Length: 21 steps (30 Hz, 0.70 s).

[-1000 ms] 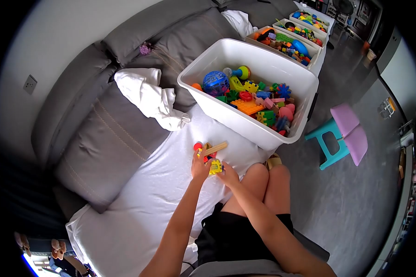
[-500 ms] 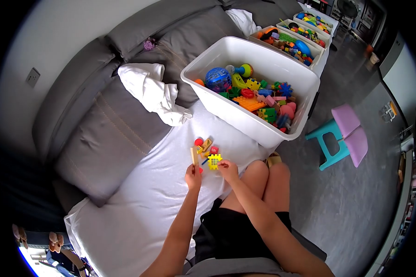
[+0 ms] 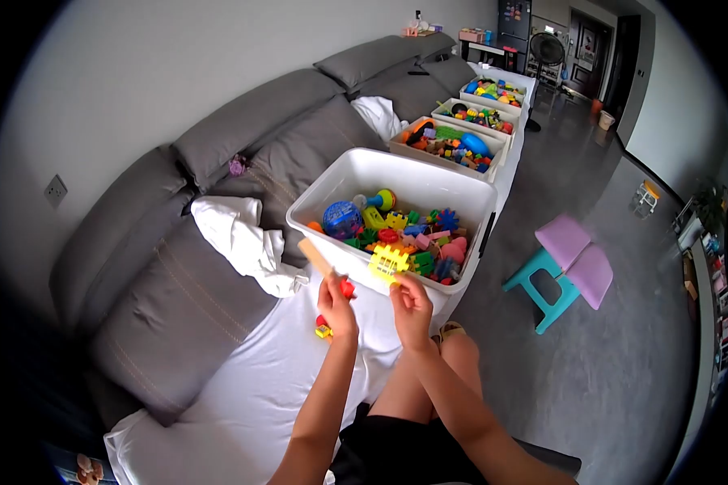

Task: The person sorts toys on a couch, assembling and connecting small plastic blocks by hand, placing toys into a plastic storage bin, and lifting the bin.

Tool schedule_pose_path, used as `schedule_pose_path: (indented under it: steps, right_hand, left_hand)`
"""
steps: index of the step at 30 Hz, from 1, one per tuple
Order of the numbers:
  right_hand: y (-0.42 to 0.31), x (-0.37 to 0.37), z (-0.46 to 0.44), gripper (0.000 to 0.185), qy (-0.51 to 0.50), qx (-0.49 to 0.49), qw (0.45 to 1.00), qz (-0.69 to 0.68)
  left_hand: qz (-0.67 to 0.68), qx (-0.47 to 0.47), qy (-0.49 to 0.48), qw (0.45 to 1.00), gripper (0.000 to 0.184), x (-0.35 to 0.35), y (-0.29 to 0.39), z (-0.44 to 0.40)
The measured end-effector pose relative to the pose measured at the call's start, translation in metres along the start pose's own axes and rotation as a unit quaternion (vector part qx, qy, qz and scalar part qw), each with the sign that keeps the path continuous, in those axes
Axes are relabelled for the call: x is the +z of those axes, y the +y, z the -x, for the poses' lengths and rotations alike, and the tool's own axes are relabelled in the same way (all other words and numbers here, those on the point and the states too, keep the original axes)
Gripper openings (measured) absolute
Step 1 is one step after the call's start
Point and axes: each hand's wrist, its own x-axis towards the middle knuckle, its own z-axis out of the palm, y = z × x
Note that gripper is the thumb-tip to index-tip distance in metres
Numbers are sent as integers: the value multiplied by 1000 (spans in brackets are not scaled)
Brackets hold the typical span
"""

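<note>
My left hand [image 3: 337, 309] is closed around a flat wooden block [image 3: 315, 257] that sticks up past the fingers. A small red piece [image 3: 348, 288] shows at the same hand, beside the thumb. Pinched in my right hand [image 3: 411, 307] is a yellow square building block [image 3: 389, 263] with notched edges and a lattice middle. Both hands are raised by the near side of a large white tub [image 3: 481, 192], which holds a blue ball [image 3: 342, 219] and many mixed plastic toys. Below my left hand a few small red and yellow toys [image 3: 323, 331] lie on the white sheet, partly hidden by it.
Three smaller toy-filled bins, the nearest one [image 3: 404, 149] among them, stand in a row behind the tub. A crumpled white cloth [image 3: 239, 242] lies on the grey sofa [image 3: 178, 323]. To the right, a purple and teal stool [image 3: 554, 279] stands on the grey floor.
Both hands have risen from the sheet towards the tub. My right hand has lifted the yellow block off the sheet; my left still holds the wooden block. The view has tilted up.
</note>
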Motion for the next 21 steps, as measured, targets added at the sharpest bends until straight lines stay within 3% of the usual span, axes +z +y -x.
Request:
schedule_pose_path:
  steps: [1, 3, 5, 6, 7, 9, 10, 13, 14, 18, 21]
  right_hand:
    - [-10, 2, -15, 33, 25, 7, 999, -26]
    - [-26, 2, -28, 44, 58, 1, 998, 40]
    - [-27, -2, -21, 45, 57, -35, 995, 72]
    - [-24, -3, -11, 44, 48, -50, 995, 78]
    - [-20, -5, 2, 43, 38, -62, 994, 85]
    - [2, -5, 32, 35, 0, -33, 994, 101]
    - [16, -5, 45, 33, -40, -26, 991, 125]
    - [62, -6, 85, 27, -138, 57, 970, 190]
    - [75, -5, 96, 26, -168, 89, 959, 209]
    - [116, -2, 118, 32, -233, 140, 920, 283]
    - [138, 3, 112, 40, -310, 114, 883, 332]
  left_hand:
    - [51, -35, -54, 997, 36, 24, 10, -13]
    - [115, -115, -156, 974, 61, 61, 37, -22]
    - [50, -70, -199, 976, 68, 71, 36, -25]
    - [8, -4, -209, 978, 69, 67, 36, -21]
    - [-37, 44, -212, 976, 62, 55, 31, -18]
    - [-56, 115, -135, 982, 44, 21, -4, -9]
    - [-37, 91, -82, 992, 36, 6, -14, 3]
    - [-145, 0, -36, 989, 34, -71, -85, 24]
    - [-191, 42, -28, 980, 38, -97, -105, 32]
    - [-434, 34, 15, 900, 48, -167, -130, 35]
    - [-581, 160, -36, 798, 52, -181, -137, 0]
